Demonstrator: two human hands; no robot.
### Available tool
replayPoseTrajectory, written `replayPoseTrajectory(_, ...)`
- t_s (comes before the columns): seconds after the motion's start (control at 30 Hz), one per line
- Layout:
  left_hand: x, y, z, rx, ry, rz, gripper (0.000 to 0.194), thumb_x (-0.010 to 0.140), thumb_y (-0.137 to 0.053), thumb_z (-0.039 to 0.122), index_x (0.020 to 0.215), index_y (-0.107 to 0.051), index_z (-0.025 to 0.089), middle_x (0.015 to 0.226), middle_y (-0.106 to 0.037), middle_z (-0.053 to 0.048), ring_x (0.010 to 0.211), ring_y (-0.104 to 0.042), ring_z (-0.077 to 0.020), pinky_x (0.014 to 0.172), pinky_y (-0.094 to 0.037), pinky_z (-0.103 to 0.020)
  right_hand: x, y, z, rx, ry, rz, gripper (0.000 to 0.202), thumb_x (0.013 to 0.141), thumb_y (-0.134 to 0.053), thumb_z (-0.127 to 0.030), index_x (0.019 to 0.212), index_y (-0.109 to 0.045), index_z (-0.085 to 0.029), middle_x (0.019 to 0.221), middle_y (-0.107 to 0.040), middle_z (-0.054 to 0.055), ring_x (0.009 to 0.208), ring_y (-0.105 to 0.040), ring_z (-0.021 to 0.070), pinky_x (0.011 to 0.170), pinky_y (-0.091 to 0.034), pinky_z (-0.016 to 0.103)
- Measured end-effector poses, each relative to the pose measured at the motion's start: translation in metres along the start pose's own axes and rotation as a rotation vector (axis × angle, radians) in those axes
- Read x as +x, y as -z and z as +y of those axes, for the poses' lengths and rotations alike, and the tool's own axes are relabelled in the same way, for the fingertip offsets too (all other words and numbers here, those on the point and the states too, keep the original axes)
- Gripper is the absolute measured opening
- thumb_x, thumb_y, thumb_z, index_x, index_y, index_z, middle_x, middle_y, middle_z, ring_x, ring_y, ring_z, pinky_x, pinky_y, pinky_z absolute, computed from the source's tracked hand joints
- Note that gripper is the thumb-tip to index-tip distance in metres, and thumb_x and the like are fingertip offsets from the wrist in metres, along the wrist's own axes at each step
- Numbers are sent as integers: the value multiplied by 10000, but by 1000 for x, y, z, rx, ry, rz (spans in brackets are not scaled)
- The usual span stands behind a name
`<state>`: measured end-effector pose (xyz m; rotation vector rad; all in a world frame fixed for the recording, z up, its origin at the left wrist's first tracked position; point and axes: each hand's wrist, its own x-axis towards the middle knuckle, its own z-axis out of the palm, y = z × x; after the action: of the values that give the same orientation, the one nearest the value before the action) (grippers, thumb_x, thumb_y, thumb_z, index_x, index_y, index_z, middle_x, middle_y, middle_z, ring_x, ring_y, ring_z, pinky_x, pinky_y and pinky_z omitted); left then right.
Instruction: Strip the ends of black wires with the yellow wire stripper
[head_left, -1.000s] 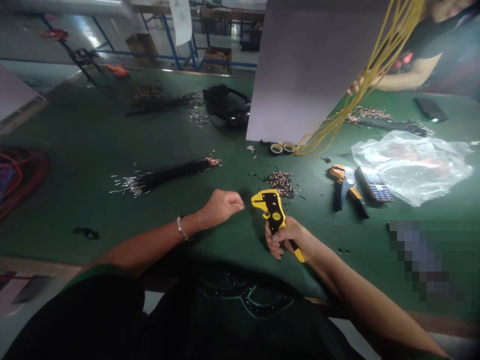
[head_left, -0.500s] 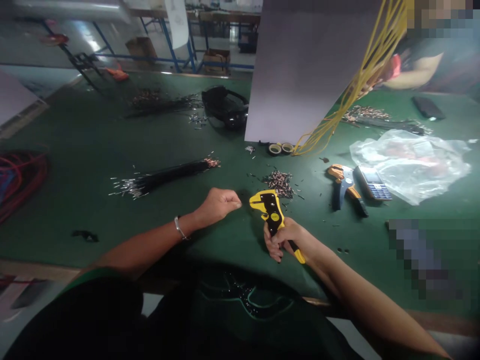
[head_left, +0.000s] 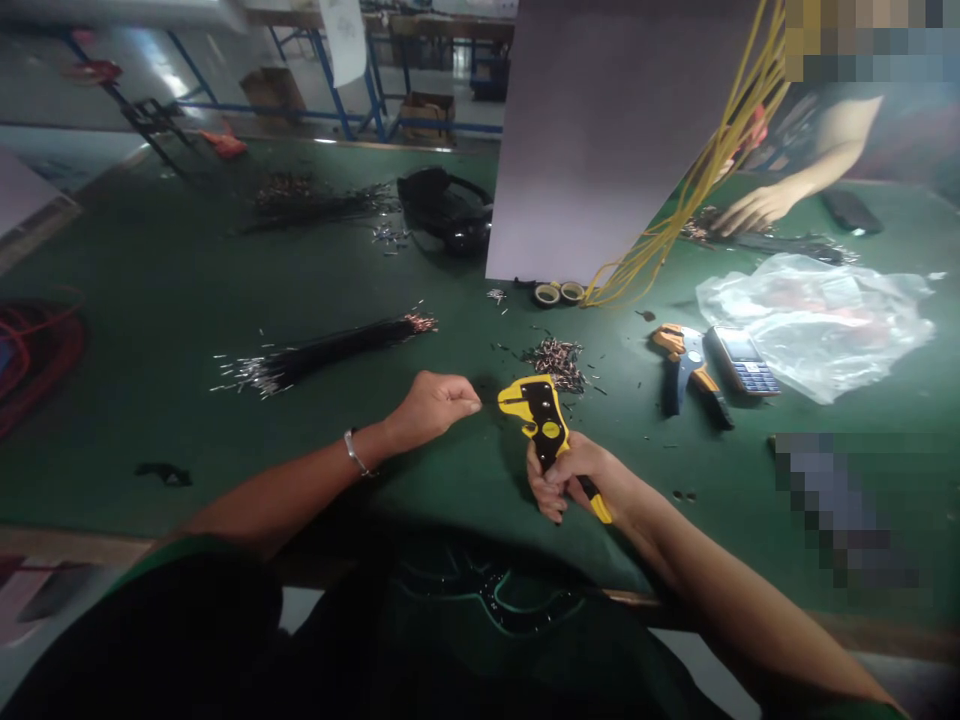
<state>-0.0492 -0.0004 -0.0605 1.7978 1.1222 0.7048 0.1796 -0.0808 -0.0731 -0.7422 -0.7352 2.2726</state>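
Green table (head_left: 150,400) before us. Right hand (head_left: 574,465) wraps the stripper (head_left: 550,429), its length slanting away leftward. Just left of the stripper's nose, left hand (head_left: 435,408) presses thumb to fingers, on what I can't see. Just beyond the stripper, offcuts (head_left: 556,362); farther left, wires (head_left: 337,349).

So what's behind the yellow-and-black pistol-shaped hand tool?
Just beyond the hand tool lies a heap of small copper-coloured and dark pieces on the green tabletop. Whatever the tool and the bare right hand cover cannot be seen.
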Motion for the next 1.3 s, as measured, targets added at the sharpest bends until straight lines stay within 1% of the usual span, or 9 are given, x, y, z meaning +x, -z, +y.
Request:
replayPoseTrajectory(0.2,-1,1,2,-45,55,-6,106,696,-639,216,647,-685,134,567,-633,4,515,-511,-78,506,-378,-191,-2,-2,-1,26,-12,-29,120,592,-532,-83,695,-569,-133,518,-535,-17,389,-450,102,391,-451,270)
replayPoseTrajectory(0.47,6,-3,0,-174,84,-16,103,671,-668,231,642,-685,133,590,-641,4,547,-524,-85,536,-392,-202,-4,-2,-4,75,-23,-130,141,608,-521,-99,737,-562,-136,561,-547,-6,419,-459,107,414,-452,279)
replayPoseTrajectory(0.73,7,-4,2,-159,72,-7,106,688,-659,225,637,-675,133,558,-607,18,517,-487,-74,508,-372,-199,-3,5,-5,-17,18,-76,139,597,-543,-89,727,-570,-131,553,-548,-11,420,-465,109,418,-450,276)
replayPoseTrajectory(0.87,7,-2,4,-149,45,-3,112,688,-660,230,637,-678,131,570,-615,10,524,-492,-75,511,-376,-200,-6,3,-9,38,-38,-148,159,589,-537,-100,738,-579,-134,552,-546,-15,413,-460,110,412,-449,281)
replayPoseTrajectory(0.97,7,-3,5,-141,28,-4,117,690,-659,241,646,-680,134,575,-619,9,529,-498,-78,517,-380,-203,-7,2,-9,69,-43,-196,171,584,-541,-117,748,-581,-140,558,-542,-18,422,-462,114,413,-450,283)
replayPoseTrajectory(1.13,4,-6,8,-154,20,-1,112,685,-653,233,635,-671,134,565,-615,15,523,-497,-77,519,-381,-202,-4,-2,-4,-1,18,-128,170,564,-533,-122,729,-566,-149,554,-533,-18,421,-449,117,420,-440,289)
replayPoseTrajectory(1.2,3,-4,8,-150,33,1,111,682,-651,230,631,-671,133,565,-614,15,526,-498,-80,518,-380,-202,-6,-3,-7,-51,24,-99,158,562,-530,-121,713,-560,-155,550,-526,-15,423,-446,121,428,-429,295)
replayPoseTrajectory(1.27,3,0,7,-134,66,52,106,670,-655,225,614,-664,135,554,-607,18,522,-495,-81,518,-380,-203,-11,-2,-15,-67,64,-64,141,564,-533,-138,701,-552,-169,555,-504,-18,436,-439,124,447,-417,303)
replayPoseTrajectory(1.3,4,3,7,-125,84,94,103,664,-657,222,607,-660,136,546,-600,22,518,-490,-80,520,-379,-204,-15,0,-21,-60,122,-5,132,579,-530,-152,706,-551,-179,575,-496,-17,466,-447,129,481,-421,312)
